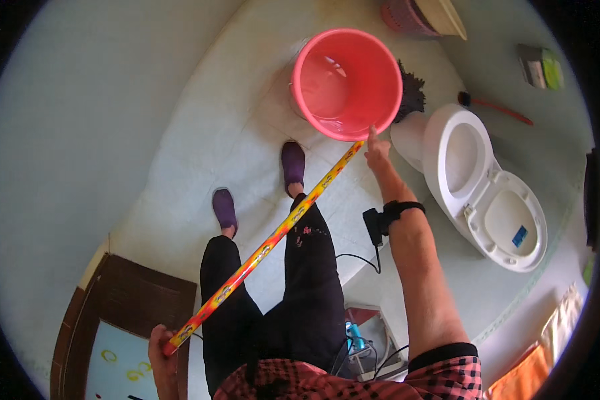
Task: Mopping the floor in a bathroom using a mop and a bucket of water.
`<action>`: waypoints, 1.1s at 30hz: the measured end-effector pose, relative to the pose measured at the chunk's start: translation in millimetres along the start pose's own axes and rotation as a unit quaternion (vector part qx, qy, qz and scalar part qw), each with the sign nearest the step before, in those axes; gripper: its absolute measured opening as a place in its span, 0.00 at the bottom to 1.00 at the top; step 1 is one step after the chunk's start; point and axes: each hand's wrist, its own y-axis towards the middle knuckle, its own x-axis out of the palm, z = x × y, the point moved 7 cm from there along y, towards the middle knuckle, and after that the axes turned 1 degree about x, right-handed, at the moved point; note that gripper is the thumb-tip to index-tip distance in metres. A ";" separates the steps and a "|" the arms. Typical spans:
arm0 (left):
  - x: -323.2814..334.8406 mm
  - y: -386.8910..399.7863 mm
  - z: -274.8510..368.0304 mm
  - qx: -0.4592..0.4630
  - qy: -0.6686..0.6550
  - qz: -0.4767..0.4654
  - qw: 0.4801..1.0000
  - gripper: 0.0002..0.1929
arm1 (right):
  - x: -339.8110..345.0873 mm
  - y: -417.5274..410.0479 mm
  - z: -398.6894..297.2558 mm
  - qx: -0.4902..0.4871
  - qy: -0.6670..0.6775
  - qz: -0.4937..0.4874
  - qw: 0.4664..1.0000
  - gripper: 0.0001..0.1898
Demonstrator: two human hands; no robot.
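Note:
Low on the left, my left hand (161,345) is closed around the red end of a yellow, red and orange patterned pole (267,245). The pole slants up to the rim of a pink plastic bucket (347,85), in line with a dark shaggy mop head (412,92) beyond it. Any join between pole and mop head is hidden behind the bucket. My right hand (377,147) holds the bucket's near right rim, one digit lying over the edge. A little clear liquid shows in the bucket.
A white toilet (460,155) with its lid raised stands at right, a red-handled brush (500,110) beyond it. A pink basket (405,17) is at the top. Near my legs are a small rack (380,367) with cables and a brown door (145,290).

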 end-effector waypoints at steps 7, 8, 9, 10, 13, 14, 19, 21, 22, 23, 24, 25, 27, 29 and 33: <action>8.7 -8.9 -5.8 -0.034 0.023 0.055 0.998 0.05 | 66.5 79.6 32.3 -0.173 0.237 -0.258 0.921 0.26; -6.7 -17.5 -3.2 -0.045 0.029 0.081 0.995 0.06 | 90.6 41.5 35.0 0.126 0.307 -0.247 0.910 0.23; -3.8 -13.9 -9.1 -0.072 0.030 0.081 0.994 0.07 | 87.4 35.0 29.4 0.117 0.306 -0.239 0.914 0.23; 1.1 -9.4 -13.3 -0.077 0.027 0.074 0.994 0.07 | 84.3 24.4 24.6 0.114 0.342 -0.240 0.901 0.17; 2.2 -0.5 -26.6 -0.072 -0.007 0.074 0.995 0.07 | 106.9 -7.6 5.6 0.143 0.430 -0.243 0.858 0.07; -8.4 6.0 -28.0 -0.017 0.044 0.056 0.997 0.08 | 127.2 -24.4 -0.5 0.182 0.483 -0.247 0.820 0.04; 2.2 15.6 -35.8 -0.042 -0.010 -0.017 0.999 0.09 | 202.2 -109.0 -35.6 0.270 0.581 -0.238 0.730 0.06; 4.3 18.1 -35.0 -0.034 -0.025 -0.027 0.999 0.11 | 231.7 -147.1 -52.6 0.290 0.595 -0.245 0.708 0.07; 3.5 16.8 -32.7 -0.036 -0.028 -0.024 0.999 0.11 | 245.0 -168.4 -60.4 0.268 0.603 -0.252 0.708 0.07; 4.1 18.6 -33.2 -0.041 -0.008 -0.009 0.999 0.09 | 254.6 -184.3 -68.7 0.240 0.613 -0.258 0.707 0.08; 0.8 21.7 -33.9 -0.045 0.012 0.008 0.999 0.07 | 267.5 -205.0 -68.0 0.264 0.618 -0.242 0.700 0.08; -3.0 26.2 -36.6 -0.047 0.009 0.006 0.999 0.07 | 276.5 -225.2 -68.6 0.286 0.622 -0.225 0.693 0.09; -12.5 34.6 -41.5 -0.042 -0.009 0.003 0.999 0.08 | 289.3 -268.8 -60.5 0.307 0.566 -0.202 0.738 0.11; -2.1 35.0 -38.0 -0.033 -0.017 -0.029 0.999 0.09 | 313.1 -287.6 -48.0 0.292 0.620 -0.183 0.705 0.13; 4.2 43.1 -38.4 -0.028 0.011 -0.019 0.999 0.11 | 353.1 -318.3 -10.2 0.298 0.587 -0.193 0.728 0.17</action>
